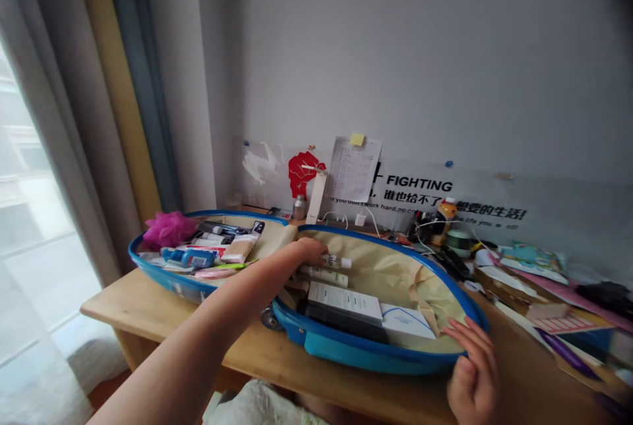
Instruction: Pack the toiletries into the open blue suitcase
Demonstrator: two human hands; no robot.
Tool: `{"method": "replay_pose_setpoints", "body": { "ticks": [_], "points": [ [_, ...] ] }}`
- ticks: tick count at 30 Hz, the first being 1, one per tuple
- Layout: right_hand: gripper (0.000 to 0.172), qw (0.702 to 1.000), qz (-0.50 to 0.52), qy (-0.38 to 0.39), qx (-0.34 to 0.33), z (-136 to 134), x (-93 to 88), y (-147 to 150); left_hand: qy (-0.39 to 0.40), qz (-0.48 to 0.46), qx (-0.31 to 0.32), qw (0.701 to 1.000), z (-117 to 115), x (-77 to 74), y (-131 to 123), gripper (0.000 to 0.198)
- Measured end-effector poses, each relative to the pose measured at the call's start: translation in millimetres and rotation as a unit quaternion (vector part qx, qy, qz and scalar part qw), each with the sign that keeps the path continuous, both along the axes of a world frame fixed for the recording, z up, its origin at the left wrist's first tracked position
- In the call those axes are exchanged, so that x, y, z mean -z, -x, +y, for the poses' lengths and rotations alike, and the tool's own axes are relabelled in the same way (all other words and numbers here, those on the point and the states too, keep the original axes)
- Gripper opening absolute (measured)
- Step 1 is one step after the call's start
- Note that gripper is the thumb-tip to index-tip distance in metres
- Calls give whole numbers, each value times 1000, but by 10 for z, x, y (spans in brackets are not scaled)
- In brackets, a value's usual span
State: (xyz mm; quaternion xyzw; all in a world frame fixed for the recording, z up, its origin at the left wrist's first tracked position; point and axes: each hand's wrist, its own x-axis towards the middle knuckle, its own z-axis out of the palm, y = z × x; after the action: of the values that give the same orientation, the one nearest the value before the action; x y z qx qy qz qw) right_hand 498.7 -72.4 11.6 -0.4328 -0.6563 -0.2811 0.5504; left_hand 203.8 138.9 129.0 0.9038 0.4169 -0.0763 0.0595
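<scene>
An open blue suitcase lies with its two halves spread on the desk. My left hand (313, 251) reaches into the far left part of the right half (380, 362), closed around a small white bottle (340, 261), whose capped end sticks out to the right. Just below it lies a second white tube (325, 276). Nearer the front are a white printed box (345, 301), a black box (341, 323) and a white box with a blue line (406, 321). At the front right corner, my right hand (475, 366) has the rim between its fingers and thumb.
The left half (171, 280) holds a pink bath puff (169, 229), a pack of cotton swabs (239, 248), a blue packaged item (190, 257) and several toiletries. Along the wall stand a metal-topped jar (299, 207) and an orange bottle (444, 219). Papers and a purple item (566, 352) clutter the right.
</scene>
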Motion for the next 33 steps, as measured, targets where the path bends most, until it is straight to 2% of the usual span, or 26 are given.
{"method": "replay_pose_setpoints", "body": {
  "ticks": [5, 11, 33],
  "points": [
    [38, 1000, -11, -1, 4, -19, -37, 24, 13, 3, -21, 1000, 42, 73, 1, 37],
    [38, 1000, -11, 3, 1, -14, -51, 28, 30, -13, -28, 999, 109, 130, -14, 53],
    [37, 1000, -17, 5, 1, -25, -54, 33, 61, -57, -9, 996, 206, 252, 4, 43]
  ]
}}
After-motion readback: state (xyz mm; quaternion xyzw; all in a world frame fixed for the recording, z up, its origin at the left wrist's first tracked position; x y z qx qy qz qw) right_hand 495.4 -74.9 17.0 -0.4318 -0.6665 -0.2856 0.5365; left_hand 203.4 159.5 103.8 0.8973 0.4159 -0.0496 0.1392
